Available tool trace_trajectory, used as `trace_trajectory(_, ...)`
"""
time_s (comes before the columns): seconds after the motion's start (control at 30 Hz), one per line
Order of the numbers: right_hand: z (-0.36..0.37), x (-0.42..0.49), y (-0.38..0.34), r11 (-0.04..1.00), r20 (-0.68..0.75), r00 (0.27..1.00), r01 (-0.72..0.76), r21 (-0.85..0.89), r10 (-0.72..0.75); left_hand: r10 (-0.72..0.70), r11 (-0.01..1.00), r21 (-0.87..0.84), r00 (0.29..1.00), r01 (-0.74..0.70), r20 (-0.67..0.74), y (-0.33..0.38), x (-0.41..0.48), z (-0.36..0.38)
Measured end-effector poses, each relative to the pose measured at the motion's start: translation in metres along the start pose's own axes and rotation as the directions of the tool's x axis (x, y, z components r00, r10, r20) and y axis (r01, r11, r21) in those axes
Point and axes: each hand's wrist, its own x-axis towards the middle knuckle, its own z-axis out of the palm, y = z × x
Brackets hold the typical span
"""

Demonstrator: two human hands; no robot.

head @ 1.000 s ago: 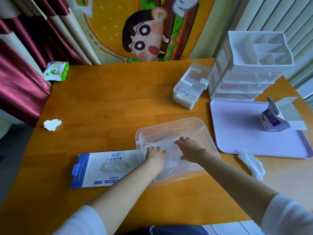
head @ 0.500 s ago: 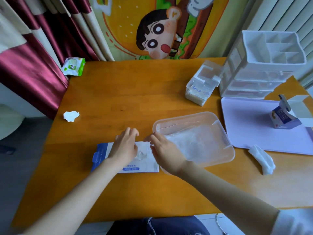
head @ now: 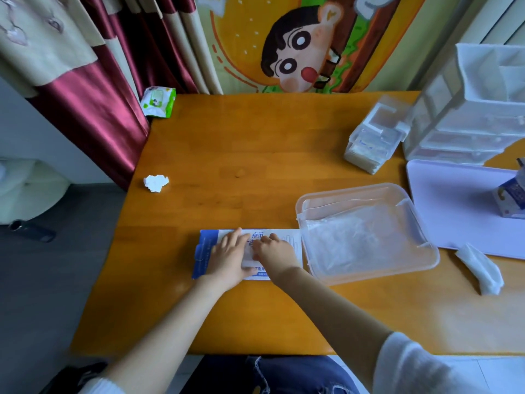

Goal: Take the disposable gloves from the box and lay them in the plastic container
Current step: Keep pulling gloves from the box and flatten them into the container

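Both my hands lie on the flat blue and white glove box [head: 205,253], which sits on the wooden table [head: 255,166] straight ahead of me. My left hand [head: 230,258] rests palm down on the box's blue end, fingers straight and slightly spread. My right hand [head: 275,253] is just beside it, touching it, fingers bent down over the middle of the box where a pale film of glove [head: 247,258] shows between the two hands. I cannot tell whether I am pinching that film or only pressing on it. Just to the right of my right hand, touching the box's white end, stands the clear plastic container [head: 352,189], with a loose layer of see-through disposable gloves [head: 358,240] lying flat on its floor. Past the container, further right, lies a lilac tray [head: 454,200] with a small carton [head: 511,200] on it, and a folded white tissue [head: 480,270] rests at the tray's near edge. Beyond my left hand and off to the left sits a crumpled scrap of paper [head: 155,183].
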Motion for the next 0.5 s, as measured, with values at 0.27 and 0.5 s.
trace_trajectory(0.27, -0.011, -0.015, 0.010, 0.981, -0.049, 0.999, 0.018, 0.194, -0.008, -0.007, 0.999, -0.046, 0.999, 0.006, -0.032, -0.003, 0.005, 0.003)
trace_trajectory(0.5, -0.016, -0.017, 0.011, 0.889, -0.072, 0.971, -0.179, 0.421, 0.229, -0.038, 0.999, -0.030, 0.997, 0.037, -0.062, 0.002, 0.008, 0.003)
